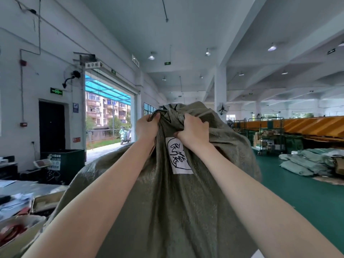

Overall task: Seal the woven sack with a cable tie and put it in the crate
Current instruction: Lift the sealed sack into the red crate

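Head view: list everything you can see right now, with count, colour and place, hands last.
woven sack: one, grey-green, centre foreground, neck bunched at the top
label: one, white with black handwriting, on the sack below the right hand
bin: one, dark green, left, beside the open doorway
scooter: one, pale green, outside the doorway
sack pile: several, pale green, on the floor at right
conveyor: one, orange, far right
wall fan: one, black, left wall
cable tie: none that I can make out
left hand: one, gripping the sack neck
right hand: one, gripping the sack neck
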`<state>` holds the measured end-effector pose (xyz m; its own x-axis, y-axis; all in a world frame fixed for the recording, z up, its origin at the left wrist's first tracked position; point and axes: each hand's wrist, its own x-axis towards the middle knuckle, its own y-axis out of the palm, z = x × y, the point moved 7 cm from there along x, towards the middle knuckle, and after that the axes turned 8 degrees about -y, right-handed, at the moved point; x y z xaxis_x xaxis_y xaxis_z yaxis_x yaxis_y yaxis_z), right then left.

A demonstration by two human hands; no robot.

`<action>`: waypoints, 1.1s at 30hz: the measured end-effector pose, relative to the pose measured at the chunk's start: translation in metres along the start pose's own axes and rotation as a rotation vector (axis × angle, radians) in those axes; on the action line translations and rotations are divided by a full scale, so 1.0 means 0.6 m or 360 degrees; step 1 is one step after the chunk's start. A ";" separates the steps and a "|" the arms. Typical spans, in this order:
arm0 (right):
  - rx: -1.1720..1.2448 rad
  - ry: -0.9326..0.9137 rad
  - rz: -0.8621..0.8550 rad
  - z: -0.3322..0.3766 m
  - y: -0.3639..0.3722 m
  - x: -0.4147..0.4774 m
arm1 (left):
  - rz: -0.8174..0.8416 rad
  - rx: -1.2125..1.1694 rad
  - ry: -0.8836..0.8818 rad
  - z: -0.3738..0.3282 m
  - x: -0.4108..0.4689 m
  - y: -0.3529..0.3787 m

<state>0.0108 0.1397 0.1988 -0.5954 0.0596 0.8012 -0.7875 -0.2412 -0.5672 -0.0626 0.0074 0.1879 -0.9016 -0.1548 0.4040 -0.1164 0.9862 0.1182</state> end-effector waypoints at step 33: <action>-0.0373 -0.0285 -0.0559 -0.083 0.092 0.221 | 0.0696 -0.0033 0.0447 0.024 0.248 0.148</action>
<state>-0.1196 0.1825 0.2640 -0.2649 -0.0744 0.9614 -0.9638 -0.0096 -0.2664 -0.2130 0.0730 0.2456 -0.7170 0.2586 0.6473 0.2569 0.9613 -0.0995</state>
